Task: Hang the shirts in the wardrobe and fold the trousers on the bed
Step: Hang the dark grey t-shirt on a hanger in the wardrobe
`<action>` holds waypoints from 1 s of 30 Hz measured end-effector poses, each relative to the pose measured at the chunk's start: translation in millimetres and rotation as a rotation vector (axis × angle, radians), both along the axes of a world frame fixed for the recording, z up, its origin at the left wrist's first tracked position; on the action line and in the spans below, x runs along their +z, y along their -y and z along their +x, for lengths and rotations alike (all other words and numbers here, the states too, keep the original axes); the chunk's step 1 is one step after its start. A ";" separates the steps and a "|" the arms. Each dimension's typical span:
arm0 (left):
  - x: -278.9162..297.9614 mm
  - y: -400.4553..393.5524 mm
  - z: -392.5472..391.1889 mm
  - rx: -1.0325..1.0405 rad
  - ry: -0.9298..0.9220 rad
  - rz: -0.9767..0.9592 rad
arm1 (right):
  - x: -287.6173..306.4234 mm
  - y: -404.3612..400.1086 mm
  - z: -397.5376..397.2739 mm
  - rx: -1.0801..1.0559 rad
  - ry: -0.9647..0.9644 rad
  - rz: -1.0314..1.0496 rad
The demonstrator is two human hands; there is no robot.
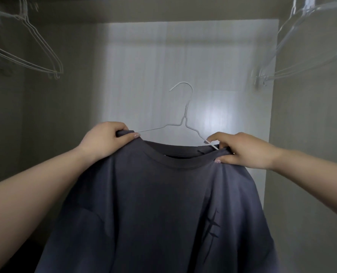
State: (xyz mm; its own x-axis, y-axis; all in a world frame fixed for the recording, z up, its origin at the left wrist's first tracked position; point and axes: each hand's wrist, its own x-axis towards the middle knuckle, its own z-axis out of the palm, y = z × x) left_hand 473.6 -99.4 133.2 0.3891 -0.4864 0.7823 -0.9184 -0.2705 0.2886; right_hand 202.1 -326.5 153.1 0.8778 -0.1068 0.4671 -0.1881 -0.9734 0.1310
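Note:
A dark grey T-shirt (154,209) hangs in front of me inside the open wardrobe, with a dark mark on its right chest. A white wire hanger (183,115) sits in its neck opening, hook free and pointing up. My left hand (102,138) grips the shirt's left shoulder at the collar, over the hanger's left arm. My right hand (244,149) pinches the right shoulder fabric where the hanger's right arm enters it. The hanger's lower part is hidden in the shirt.
Empty white wire hangers (35,56) hang at the upper left. Clear plastic hangers (301,48) hang at the upper right. The wardrobe's pale back panel (183,62) is straight ahead, with grey side walls on both sides.

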 end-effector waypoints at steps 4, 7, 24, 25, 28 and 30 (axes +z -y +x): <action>5.0 8.2 -4.4 -0.091 0.126 0.020 | 3.4 -6.0 8.7 0.061 0.019 0.087; 4.0 10.8 -4.9 -0.174 0.173 0.065 | 4.9 -8.1 12.2 0.045 0.019 0.106; 11.0 25.6 -1.1 -0.216 -0.382 -0.268 | 9.3 -39.0 19.7 0.470 0.011 1.249; 11.3 28.6 -4.4 -0.219 -0.415 -0.284 | 9.6 -43.1 25.1 0.490 0.070 1.284; 14.2 34.7 -16.2 -0.258 -0.519 -0.289 | 15.1 -54.8 40.0 0.492 0.192 1.311; 17.7 35.0 -28.9 -0.386 -0.654 -0.270 | 21.4 -62.8 51.2 0.510 0.260 1.350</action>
